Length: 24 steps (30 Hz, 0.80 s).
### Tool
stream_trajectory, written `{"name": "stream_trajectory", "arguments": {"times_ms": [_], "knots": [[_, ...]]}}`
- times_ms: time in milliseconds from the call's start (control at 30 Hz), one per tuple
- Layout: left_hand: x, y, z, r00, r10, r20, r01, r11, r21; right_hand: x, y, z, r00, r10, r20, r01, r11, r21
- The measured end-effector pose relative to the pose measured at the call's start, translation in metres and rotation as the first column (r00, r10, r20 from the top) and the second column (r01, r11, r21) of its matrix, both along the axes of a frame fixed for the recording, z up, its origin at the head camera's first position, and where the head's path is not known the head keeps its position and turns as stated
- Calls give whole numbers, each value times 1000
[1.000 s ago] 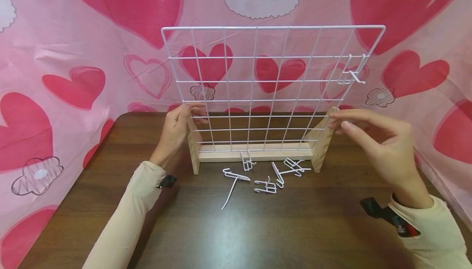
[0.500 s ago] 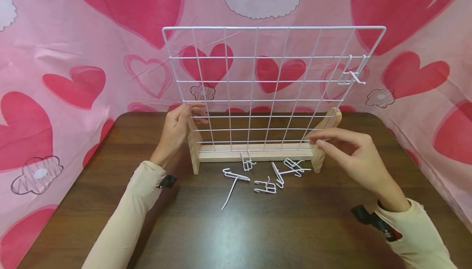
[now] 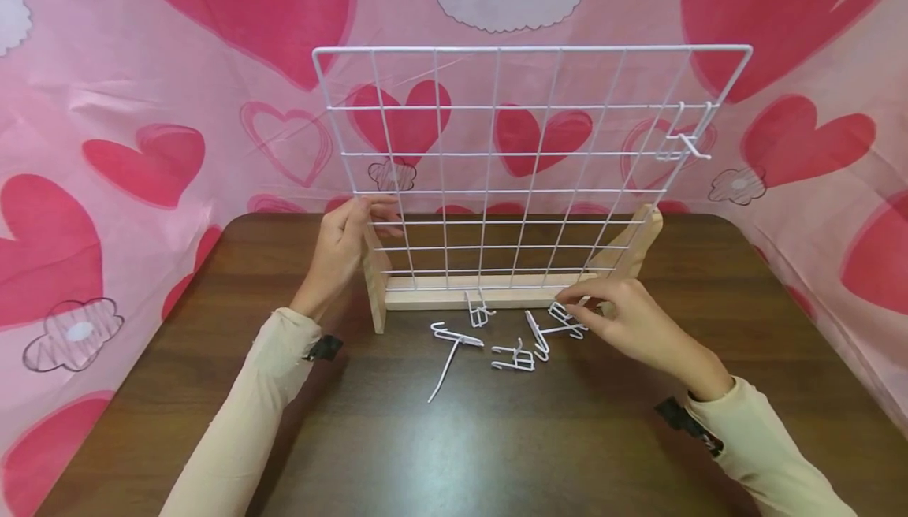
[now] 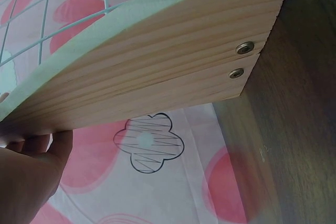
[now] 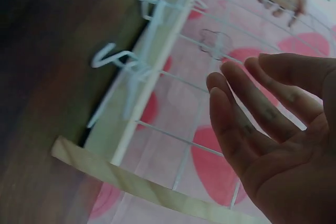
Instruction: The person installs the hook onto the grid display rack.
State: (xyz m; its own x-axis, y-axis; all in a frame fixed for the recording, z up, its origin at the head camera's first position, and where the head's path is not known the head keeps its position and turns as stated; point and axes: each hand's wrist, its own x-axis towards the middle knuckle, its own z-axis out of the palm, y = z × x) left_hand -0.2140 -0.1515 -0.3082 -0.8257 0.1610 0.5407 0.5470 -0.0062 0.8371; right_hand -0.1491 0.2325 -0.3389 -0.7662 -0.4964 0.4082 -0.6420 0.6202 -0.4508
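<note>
"So, which step is this?"

"Fetching a loose hook, I'd judge. The right hand (image 3: 631,316) hovers by the white bent-wire hooks (image 3: 532,323) on the brown wooden table (image 3: 426,462); contact can't be told."

"And the left hand (image 3: 339,245)?"

"Gripping the pale wooden side panel (image 3: 374,288) of the white wire grid (image 3: 532,49), where one white pronged hook (image 3: 694,146) already hangs."

"Next?"

"Probably a careful pinch; some loose hooks overlap."

"Do the wrist views add anything?"

"Left shows two metal screws (image 4: 244,48), unseen from the head; right shows loosely spread fingers, nothing between."
</note>
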Motion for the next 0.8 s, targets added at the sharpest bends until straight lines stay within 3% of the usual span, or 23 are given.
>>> {"name": "stream_trajectory", "arguments": {"times_ms": [133, 233, 333, 467, 700, 800], "knots": [[-4, -2, -4, 999, 14, -39, -15, 999, -32, -4, -4, -13, 1000, 16, -9, -15, 994, 111], [-10, -5, -12, 1000, 13, -18, -13, 1000, -28, -4, -7, -20, 1000, 26, -14, -23, 983, 183], [-15, -6, -17, 1000, 9, 5, -9, 1000, -12, -3, -9, -25, 999, 46, -2, -44, 975, 218], [-17, -7, -19, 1000, 4, -9, -5, 1000, -7, -2, -11, -30, 998, 62, -2, -60, 969, 240], [1, 0, 4, 998, 15, -68, -20, 998, -62, -1, -12, -33, 996, 78, -43, -65, 966, 249], [1, 0, 4, 996, 19, -83, -26, 996, -80, -1, -11, -34, 994, 78, -72, -58, 969, 240]]}}
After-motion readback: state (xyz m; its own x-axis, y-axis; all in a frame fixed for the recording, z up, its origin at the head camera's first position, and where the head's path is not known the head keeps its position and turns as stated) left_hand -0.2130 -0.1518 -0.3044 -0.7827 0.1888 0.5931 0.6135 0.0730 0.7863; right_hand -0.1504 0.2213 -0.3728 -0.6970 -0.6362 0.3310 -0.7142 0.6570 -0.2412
